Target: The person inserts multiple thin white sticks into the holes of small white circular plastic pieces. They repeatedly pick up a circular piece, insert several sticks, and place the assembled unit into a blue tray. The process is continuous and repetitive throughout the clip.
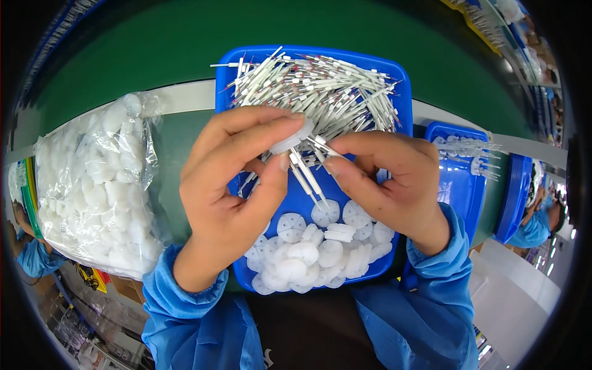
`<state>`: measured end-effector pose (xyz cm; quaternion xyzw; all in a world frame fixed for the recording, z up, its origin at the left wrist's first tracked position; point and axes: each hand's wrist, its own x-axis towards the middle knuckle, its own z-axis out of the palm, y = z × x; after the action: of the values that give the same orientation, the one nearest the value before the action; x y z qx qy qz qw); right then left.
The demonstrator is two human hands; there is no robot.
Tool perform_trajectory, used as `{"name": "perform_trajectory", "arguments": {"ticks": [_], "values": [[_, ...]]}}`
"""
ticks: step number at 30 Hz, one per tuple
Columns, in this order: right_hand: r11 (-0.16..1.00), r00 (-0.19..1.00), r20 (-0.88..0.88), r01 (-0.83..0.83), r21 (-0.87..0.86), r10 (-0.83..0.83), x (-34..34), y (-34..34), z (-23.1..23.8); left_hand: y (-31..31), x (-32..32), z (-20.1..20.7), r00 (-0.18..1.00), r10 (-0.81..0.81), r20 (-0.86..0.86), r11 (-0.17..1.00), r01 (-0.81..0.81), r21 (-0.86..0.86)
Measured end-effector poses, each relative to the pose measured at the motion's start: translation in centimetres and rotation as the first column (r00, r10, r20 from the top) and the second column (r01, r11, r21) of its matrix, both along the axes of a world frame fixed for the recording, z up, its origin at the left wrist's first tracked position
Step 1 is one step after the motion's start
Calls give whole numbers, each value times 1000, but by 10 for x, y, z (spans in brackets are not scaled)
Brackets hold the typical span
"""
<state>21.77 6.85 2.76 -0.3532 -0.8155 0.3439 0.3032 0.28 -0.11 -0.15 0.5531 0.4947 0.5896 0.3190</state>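
Note:
Over the blue tray, my left hand pinches a round translucent white plastic disc between thumb and fingers. Slender white rods hang down from the disc's underside, slanting toward me. My right hand is closed, with thumb and forefinger gripping a thin white rod close to the disc's edge. How far that rod's tip reaches into the disc is hidden. Behind both hands lies a heap of similar rods with metallic and reddish ends. In the tray's near half, loose white discs with small holes are piled.
At the left rests a clear plastic bag full of white discs. To the right, another blue tray carries discs with rods in them. A green surface stretches behind. People in blue sleeves sit at both far sides.

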Motion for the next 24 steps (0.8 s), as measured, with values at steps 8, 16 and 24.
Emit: {"name": "perform_trajectory", "arguments": {"ticks": [8, 16, 24], "values": [[875, 985, 136, 29, 484, -108, -1, 0, -3, -2, 2, 4, 930, 32, -366, 999, -16, 45], [814, 990, 136, -48, 578, -38, -2, 3, -5, -8, 8, 7, 959, 49, -280, 998, -55, -17], [830, 996, 87, -74, 553, 31, -2, 3, -5, -15, 6, 17, 942, -11, -335, 999, -7, -53]]}}
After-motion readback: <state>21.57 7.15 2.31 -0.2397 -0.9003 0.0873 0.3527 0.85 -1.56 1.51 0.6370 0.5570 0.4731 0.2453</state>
